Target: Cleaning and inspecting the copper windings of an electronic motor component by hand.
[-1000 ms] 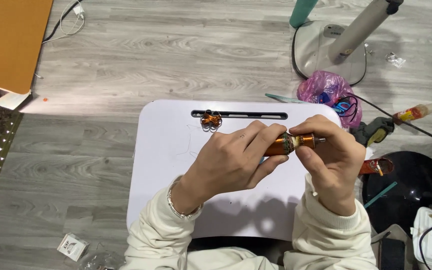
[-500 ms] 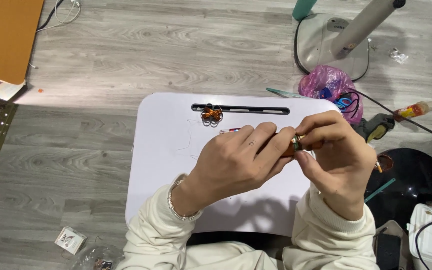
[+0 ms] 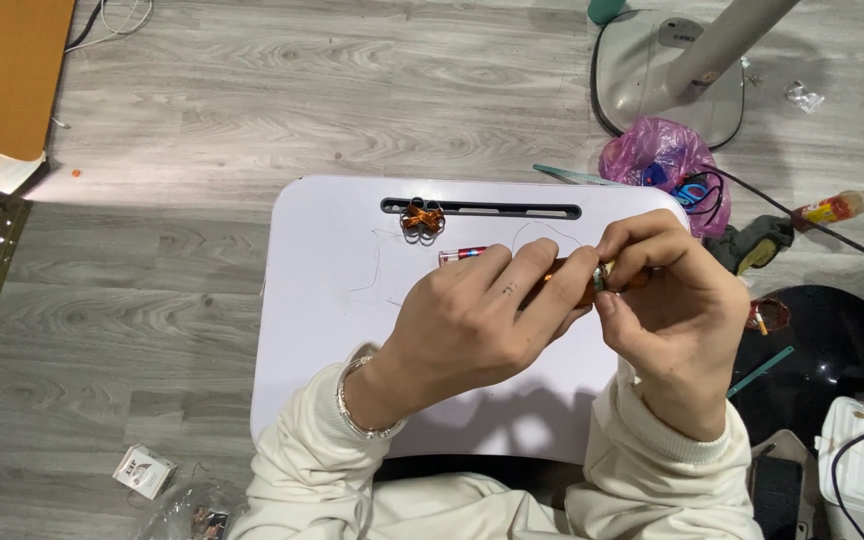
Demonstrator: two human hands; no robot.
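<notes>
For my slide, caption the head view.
Both hands, left hand and right hand, grip a copper-wound rod above a white lap desk.

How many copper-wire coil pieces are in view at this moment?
2. One small finished coil cluster lies on the white lap table by its slot. One coil-wound stick is held between the left hand and right hand. Hands may hide more.

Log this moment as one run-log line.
left hand: grips orange rod | right hand: pinches rod end | surface: white lap tray | nearby: copper wire piece by tray slot
</notes>
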